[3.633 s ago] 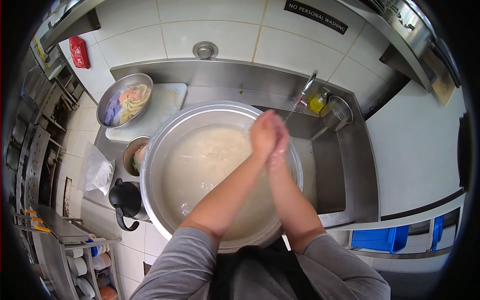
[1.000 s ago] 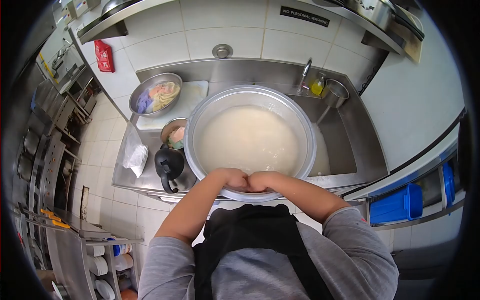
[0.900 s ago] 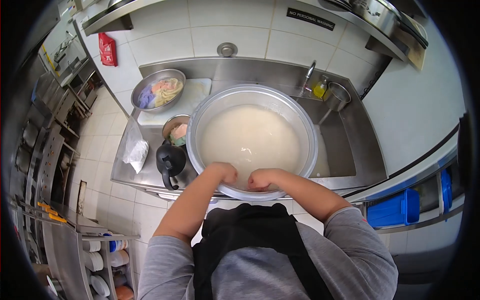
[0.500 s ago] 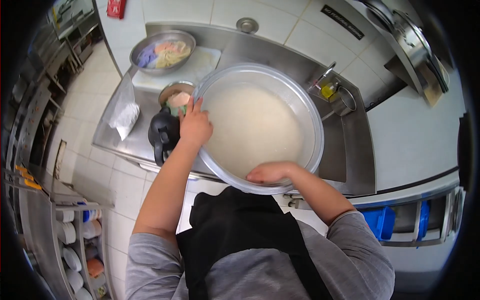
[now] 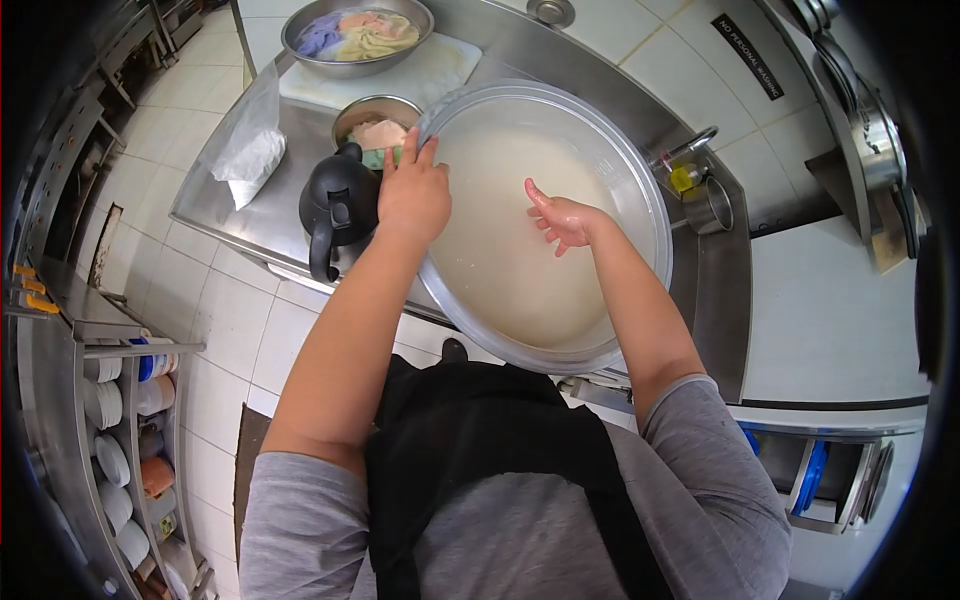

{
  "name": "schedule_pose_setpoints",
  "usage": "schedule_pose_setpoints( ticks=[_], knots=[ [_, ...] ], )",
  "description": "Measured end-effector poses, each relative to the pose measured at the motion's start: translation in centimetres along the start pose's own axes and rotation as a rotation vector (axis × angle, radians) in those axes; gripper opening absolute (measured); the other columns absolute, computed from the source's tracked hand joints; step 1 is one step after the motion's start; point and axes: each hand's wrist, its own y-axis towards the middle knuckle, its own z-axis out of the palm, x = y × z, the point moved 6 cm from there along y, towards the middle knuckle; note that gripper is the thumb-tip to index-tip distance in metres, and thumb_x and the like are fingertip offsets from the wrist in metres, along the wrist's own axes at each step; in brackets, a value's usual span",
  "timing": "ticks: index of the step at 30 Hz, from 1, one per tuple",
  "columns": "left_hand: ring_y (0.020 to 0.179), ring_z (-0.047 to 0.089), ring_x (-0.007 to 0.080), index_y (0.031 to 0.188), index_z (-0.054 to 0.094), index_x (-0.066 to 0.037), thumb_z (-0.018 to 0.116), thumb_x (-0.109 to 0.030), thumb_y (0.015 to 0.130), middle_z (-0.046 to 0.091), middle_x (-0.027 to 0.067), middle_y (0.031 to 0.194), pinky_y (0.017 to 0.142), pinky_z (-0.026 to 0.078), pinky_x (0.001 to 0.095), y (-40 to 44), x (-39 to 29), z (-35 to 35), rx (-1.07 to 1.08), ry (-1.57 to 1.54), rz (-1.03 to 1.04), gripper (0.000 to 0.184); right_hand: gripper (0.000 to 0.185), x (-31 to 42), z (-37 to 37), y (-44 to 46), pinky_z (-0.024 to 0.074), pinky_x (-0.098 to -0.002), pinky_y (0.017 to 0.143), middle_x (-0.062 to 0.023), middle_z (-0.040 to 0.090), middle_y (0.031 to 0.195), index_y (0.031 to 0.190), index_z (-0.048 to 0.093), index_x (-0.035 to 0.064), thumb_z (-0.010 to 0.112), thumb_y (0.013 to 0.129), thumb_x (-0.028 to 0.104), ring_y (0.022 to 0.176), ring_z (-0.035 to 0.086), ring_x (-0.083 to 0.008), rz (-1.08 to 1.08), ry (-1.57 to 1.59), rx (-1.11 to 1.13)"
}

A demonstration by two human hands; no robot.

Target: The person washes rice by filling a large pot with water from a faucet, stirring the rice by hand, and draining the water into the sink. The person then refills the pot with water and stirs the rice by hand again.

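Observation:
A large metal basin (image 5: 648,190) full of cloudy, whitish liquid stands on the steel counter and sink edge. At its left rim is my left hand (image 5: 415,192), fingers apart, beside a small metal bowl (image 5: 378,108) with pink and green contents. My right hand (image 5: 564,218) hangs over the liquid, wet, with thumb and fingers spread and nothing in it. A black-topped jug (image 5: 340,200) stands just left of my left hand. The liquid hides whatever lies at the bottom of the basin.
A metal bowl (image 5: 358,68) of purple, pink and yellow cloth-like pieces sits on a white board (image 5: 455,68). A plastic bag (image 5: 252,155) of white stuff lies at the left. Behind the sink are a faucet (image 5: 685,150), a yellow bottle (image 5: 686,178) and a metal pot (image 5: 710,206).
My hands have parted from over the basin's near edge. The left moved to the left rim; the right rose over the liquid and spread its fingers. The view has turned and shifted.

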Motion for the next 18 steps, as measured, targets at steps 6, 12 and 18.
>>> schedule_pose_setpoints(
  ticks=[6,12,18],
  knots=[
    [0.145,0.021,0.0302,0.116,0.066,-0.012,0.06,-0.02,0.086,0.036,0.0088,0.15,0.113,0.028,0.0524,0.1,0.1,0.1,-0.01,0.008,-0.003,0.031,0.106,0.9,0.0,0.2,0.0349,-0.0574,0.105,-0.0313,0.026,0.149,0.148,0.023,-0.0019,0.029,0.084,0.082,0.136,0.033,-0.0452,-0.018,-0.165,-0.064],
    [0.144,0.022,0.0312,0.112,0.066,-0.011,0.063,-0.022,0.083,0.038,0.0096,0.148,0.112,0.03,0.0525,0.0,-0.1,-0.2,-0.038,-0.012,0.019,0.03,0.04,7.8,7.7,8.3,0.0468,-0.0443,0.095,-0.0214,0.063,0.116,0.11,0.064,-0.0009,0.051,0.092,0.033,0.109,0.06,-0.0393,-0.767,-0.766,-0.446],
    [0.145,0.019,0.0307,0.109,0.067,-0.007,0.058,-0.021,0.085,0.036,0.0095,0.15,0.114,0.027,0.0528,0.1,0.0,0.0,-0.023,-0.065,0.013,0.029,0.046,9.1,9.0,6.7,0.0417,-0.0439,0.101,-0.0159,0.057,0.13,0.121,0.059,0.0015,0.048,0.095,0.037,0.119,0.056,-0.0325,-0.544,-0.685,-0.28]
  ],
)
